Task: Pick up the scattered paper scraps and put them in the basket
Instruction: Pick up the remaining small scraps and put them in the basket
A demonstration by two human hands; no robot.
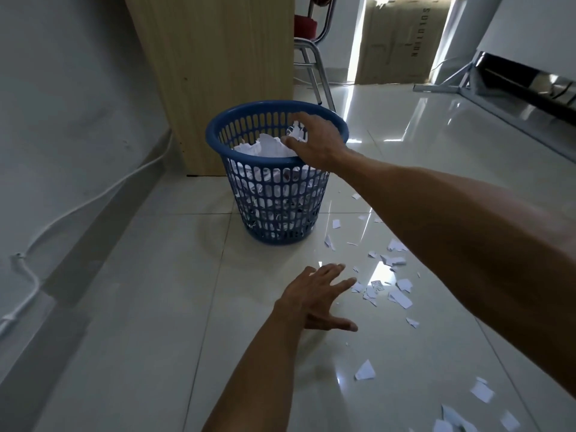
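A blue slotted plastic basket (224,151) stands on the glossy tiled floor, holding a heap of white paper. My right hand (318,140) reaches over its near right rim, fingers curled down round a few white paper scraps (297,130) just above the heap. My left hand (314,296) hovers low over the floor with fingers spread and straight, holding nothing. Its fingertips point at scattered paper scraps (400,299) lying to the right of the basket. More scraps (365,371) lie nearer me, toward the bottom right.
A wooden cabinet side (215,57) rises right behind the basket. A grey wall with a white cable (93,198) runs along the left. A metal chair leg (321,79), a cardboard box (402,42) and a metal frame (498,85) stand farther back.
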